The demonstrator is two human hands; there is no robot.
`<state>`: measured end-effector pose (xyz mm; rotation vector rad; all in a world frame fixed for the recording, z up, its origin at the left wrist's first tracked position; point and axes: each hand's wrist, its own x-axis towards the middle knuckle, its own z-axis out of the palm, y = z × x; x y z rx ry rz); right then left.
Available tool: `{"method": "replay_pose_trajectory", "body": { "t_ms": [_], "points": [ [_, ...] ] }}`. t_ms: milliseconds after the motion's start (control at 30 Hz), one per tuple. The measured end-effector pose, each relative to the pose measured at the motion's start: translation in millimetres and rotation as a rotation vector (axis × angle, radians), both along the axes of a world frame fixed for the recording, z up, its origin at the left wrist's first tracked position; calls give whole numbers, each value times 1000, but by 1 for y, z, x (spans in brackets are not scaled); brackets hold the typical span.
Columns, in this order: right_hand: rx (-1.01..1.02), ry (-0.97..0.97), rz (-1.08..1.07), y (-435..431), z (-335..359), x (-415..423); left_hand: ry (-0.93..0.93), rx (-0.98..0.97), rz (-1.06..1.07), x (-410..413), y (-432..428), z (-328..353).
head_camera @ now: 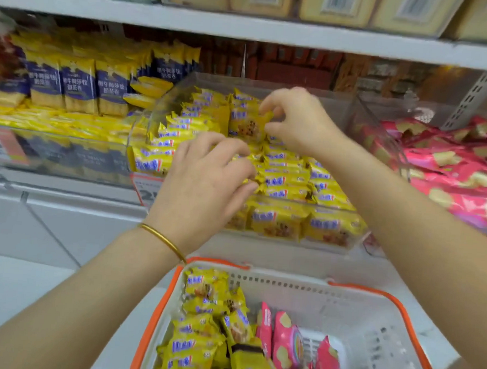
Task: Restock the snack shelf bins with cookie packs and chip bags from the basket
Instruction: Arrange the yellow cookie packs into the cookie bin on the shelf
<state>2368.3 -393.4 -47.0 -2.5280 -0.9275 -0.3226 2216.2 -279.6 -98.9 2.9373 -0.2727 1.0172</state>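
A clear plastic bin (338,100) on the shelf holds several yellow cookie packs (282,181). My right hand (295,116) pinches one upright yellow cookie pack (247,126) at its top right corner, over the back of the bin. My left hand (208,173) is lower and nearer, its fingers curled onto the yellow packs in the middle of the bin; what it grips is hidden under the fingers. Below stands a white basket (343,301) with orange rim, holding yellow cookie packs (208,324) on its left and pink chip bags (287,341) in the middle.
Right of the clear bin lies a bin of pink chip bags (451,174). To the left stand blue-and-yellow wafer packs (77,85). A grey shelf board (246,27) runs overhead with boxes above it. A price tag (145,187) hangs on the shelf front.
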Motion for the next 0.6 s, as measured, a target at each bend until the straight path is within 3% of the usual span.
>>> {"method": "replay_pose_trajectory", "body": {
  "t_ms": [100, 167, 333, 433, 600],
  "points": [
    [204, 250, 199, -52, 1, -72, 16, 22, -102, -19, -11, 3],
    [223, 461, 283, -78, -29, -102, 81, 71, -147, -30, -19, -3],
    [-308, 816, 249, -93, -201, -115, 315, 104, -168, -42, -30, -31],
    [-490, 848, 245, -101, -291, -132, 446, 95, -171, -47, -39, -46],
    [-645, 578, 328, -99, -339, -161, 562, 64, -136, -46, -43, -63]
  ]
}}
